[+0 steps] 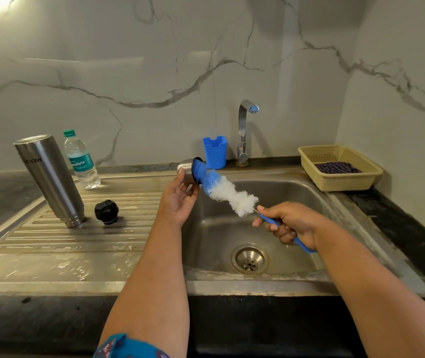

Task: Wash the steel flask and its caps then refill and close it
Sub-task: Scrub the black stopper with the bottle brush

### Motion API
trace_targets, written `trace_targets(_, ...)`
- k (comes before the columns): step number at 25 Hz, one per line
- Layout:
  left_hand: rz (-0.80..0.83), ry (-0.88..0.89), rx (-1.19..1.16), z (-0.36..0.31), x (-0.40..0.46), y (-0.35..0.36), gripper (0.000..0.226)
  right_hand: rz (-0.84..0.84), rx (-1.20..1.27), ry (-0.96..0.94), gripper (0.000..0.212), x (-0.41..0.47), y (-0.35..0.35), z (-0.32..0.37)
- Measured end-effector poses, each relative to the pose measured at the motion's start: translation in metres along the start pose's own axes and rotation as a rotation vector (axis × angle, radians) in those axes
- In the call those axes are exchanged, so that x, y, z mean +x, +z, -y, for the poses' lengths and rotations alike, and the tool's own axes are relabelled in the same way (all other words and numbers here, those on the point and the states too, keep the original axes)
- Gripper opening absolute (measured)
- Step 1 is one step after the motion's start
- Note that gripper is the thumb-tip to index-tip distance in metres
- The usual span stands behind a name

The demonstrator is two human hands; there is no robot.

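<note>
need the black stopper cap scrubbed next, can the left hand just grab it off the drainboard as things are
Probably not yet: the left hand holds the steel cap with the brush in it. The path to the black stopper cap looks free, beside the upside-down flask.

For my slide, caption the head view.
Left hand holds steel cap while right hand scrubs it with bottle brush.

At the left of the frame, the flask [48,179] is stood upside down on the draining board [77,244], with a water bottle [82,161] behind it and a cap [106,212] to its right. The sink basin [296,192] is set right of centre, a tap [245,130] and holder [215,151] behind it. A basket [340,167] is placed at the right.
</note>
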State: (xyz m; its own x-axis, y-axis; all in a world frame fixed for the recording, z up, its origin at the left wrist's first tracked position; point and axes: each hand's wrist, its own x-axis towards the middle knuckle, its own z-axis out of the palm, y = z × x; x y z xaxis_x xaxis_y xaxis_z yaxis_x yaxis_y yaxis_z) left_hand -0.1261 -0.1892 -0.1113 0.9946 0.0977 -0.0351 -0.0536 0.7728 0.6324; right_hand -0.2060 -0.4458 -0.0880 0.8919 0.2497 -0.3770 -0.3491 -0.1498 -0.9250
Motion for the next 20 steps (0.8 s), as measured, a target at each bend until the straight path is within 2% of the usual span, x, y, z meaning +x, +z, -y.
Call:
trace_targets(2, -0.014, 0.011, -0.003, 0.001, -0.001, 0.002, 0.013, 0.002, -0.005, -0.004, 0.035, 0.004, -0.002, -0.003)
trace_targets(3, -0.049, 0.019, 0.001, 0.002, -0.002, 0.003, 0.010, -0.054, -0.124, -0.075, 0.032, 0.005, -0.001, -0.005)
trace_targets(6, -0.230, 0.060, 0.155, 0.006, 0.003, 0.000, 0.015, -0.385, -0.782, -0.353, 0.020, 0.012, 0.001, -0.008)
trace_targets(7, -0.271, 0.074, 0.221, 0.007, 0.004, -0.001, 0.019, -0.474, -0.910, -0.429, 0.016, 0.013, 0.003, -0.008)
trace_targets(8, -0.281, 0.082, 0.272, 0.008, 0.005, -0.003, 0.023, -0.492, -0.933, -0.460, 0.013, 0.014, 0.005, -0.009)
trace_targets(9, -0.265, 0.084, 0.299, 0.008, 0.005, -0.003, 0.023, -0.424, -0.845, -0.424, 0.016, 0.012, 0.005, -0.008)
trace_targets(10, -0.230, 0.086, 0.313, 0.007, 0.004, -0.002, 0.020, -0.289, -0.637, -0.317, 0.021, 0.012, 0.001, -0.007)
trace_targets(12, -0.166, 0.083, 0.321, 0.004, 0.000, 0.000, 0.015, 0.020, -0.042, 0.013, 0.029, 0.003, -0.003, -0.001)
trace_targets(13, -0.148, 0.076, 0.316, 0.003, -0.001, 0.000, 0.014, 0.088, 0.132, 0.118, 0.030, 0.000, -0.005, 0.000)
trace_targets(14, -0.140, 0.065, 0.311, 0.003, -0.001, -0.001, 0.015, 0.108, 0.167, 0.154, 0.031, 0.001, -0.008, -0.002)
trace_targets(15, -0.147, 0.052, 0.312, 0.003, -0.001, -0.003, 0.014, 0.073, 0.088, 0.137, 0.031, 0.004, -0.007, -0.004)
trace_targets(16, -0.170, 0.042, 0.329, 0.005, 0.000, -0.004, 0.014, 0.001, -0.112, 0.066, 0.030, 0.008, -0.005, -0.008)
trace_targets(18, -0.231, 0.041, 0.372, 0.011, 0.002, -0.003, 0.017, -0.246, -0.648, -0.141, 0.024, 0.016, 0.001, -0.012)
trace_targets(20, -0.271, 0.060, 0.369, 0.016, 0.005, -0.004, 0.025, -0.424, -0.998, -0.302, 0.023, 0.023, 0.003, -0.014)
